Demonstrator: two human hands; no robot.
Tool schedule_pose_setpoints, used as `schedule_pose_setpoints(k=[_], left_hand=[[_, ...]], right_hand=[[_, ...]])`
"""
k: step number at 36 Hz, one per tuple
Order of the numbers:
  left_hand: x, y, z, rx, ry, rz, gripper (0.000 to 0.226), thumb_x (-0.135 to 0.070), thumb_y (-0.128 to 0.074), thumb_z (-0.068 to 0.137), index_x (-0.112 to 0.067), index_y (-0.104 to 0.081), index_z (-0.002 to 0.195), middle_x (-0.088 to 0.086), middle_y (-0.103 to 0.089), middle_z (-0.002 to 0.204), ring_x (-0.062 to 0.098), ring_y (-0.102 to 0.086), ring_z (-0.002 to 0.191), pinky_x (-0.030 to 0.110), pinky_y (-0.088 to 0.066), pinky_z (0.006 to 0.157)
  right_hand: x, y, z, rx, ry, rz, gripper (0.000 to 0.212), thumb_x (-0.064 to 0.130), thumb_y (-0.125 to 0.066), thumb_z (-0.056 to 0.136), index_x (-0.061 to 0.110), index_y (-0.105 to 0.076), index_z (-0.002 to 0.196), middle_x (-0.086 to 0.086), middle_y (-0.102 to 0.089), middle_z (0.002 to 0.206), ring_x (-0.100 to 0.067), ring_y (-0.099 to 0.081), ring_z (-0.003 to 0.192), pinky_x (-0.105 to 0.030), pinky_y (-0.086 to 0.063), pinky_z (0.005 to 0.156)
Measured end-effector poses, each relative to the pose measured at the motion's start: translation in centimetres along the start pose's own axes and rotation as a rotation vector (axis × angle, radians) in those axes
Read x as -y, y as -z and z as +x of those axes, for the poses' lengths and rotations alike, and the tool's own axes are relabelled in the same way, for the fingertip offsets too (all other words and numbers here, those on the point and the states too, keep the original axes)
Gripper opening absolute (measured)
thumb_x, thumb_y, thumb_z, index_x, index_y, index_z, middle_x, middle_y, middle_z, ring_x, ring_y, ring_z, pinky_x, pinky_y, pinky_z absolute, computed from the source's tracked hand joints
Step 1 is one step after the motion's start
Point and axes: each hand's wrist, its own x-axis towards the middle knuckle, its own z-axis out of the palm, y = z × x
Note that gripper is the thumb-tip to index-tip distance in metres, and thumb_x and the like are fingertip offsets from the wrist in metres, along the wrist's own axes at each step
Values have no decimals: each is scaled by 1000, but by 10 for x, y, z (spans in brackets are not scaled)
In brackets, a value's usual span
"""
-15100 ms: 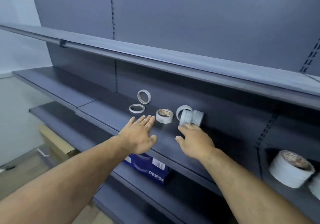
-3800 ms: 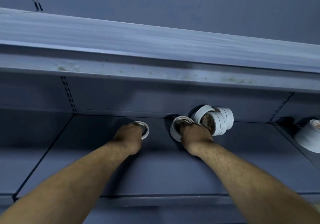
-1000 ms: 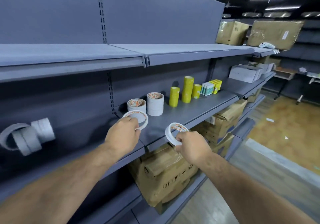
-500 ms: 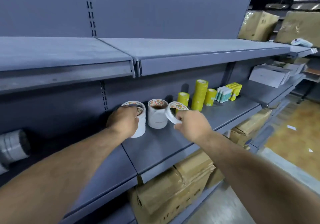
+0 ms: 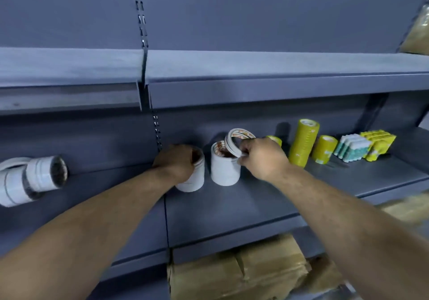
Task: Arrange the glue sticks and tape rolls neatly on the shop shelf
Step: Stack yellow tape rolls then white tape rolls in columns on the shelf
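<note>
At the far left of the shelf [image 5: 232,209], a bunch of white tape rolls [image 5: 34,179] lies on its side against the back panel, well apart from the hands. The left hand [image 5: 176,162] sits on the left stack [image 5: 193,179] of white tape, fingers curled down over the stack's top and near rim, clamped on it; most of the fingers are hidden behind the back of the hand. Just beside it stands the right stack [image 5: 224,172], upright and not touching the first. The right hand [image 5: 262,158] pinches a thin tape roll [image 5: 231,143] between thumb and curled fingers. This roll is tilted on edge, its lower rim at the open top of the right stack and its upper rim raised toward the back panel. Behind the right hand's knuckles a short yellow roll [image 5: 276,140] peeks out. Further right stand a tall yellow tape stack [image 5: 304,143] and a shorter yellow stack [image 5: 325,149], then teal-and-white packs [image 5: 352,147] and yellow packs [image 5: 379,144], their labels too small to read. Cardboard boxes [image 5: 232,276] sit under the shelf.
</note>
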Motion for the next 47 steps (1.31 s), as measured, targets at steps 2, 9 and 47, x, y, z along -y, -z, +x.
schedule_pose_setpoints(k=[2, 9, 47], left_hand=[[-2, 1, 0, 24, 8, -2, 22, -25, -55, 91, -26, -69, 108, 2, -68, 115, 26, -66, 101, 31, -51, 76], [-10, 1, 2, 21, 12, -41, 17, -24, -57, 90, -25, -70, 100, 0, -71, 107, 21, -67, 93, 34, -57, 80], [-19, 12, -6, 54, -40, 19, 8, -18, -59, 92, -15, -64, 98, 9, -65, 121, 30, -62, 112, 32, -48, 83]], right_hand=[[-3, 0, 4, 9, 10, 10, 20, 35, -69, 88, 26, -69, 105, -9, -69, 105, -31, -62, 102, -28, -40, 71], [-9, 2, 16, 60, 16, 55, 17, 36, -71, 86, 25, -67, 99, -6, -68, 101, -29, -63, 95, -28, -42, 70], [28, -18, 60, 273, 28, -127, 23, 36, -73, 82, 19, -60, 75, 7, -60, 78, -19, -61, 81, -28, -43, 62]])
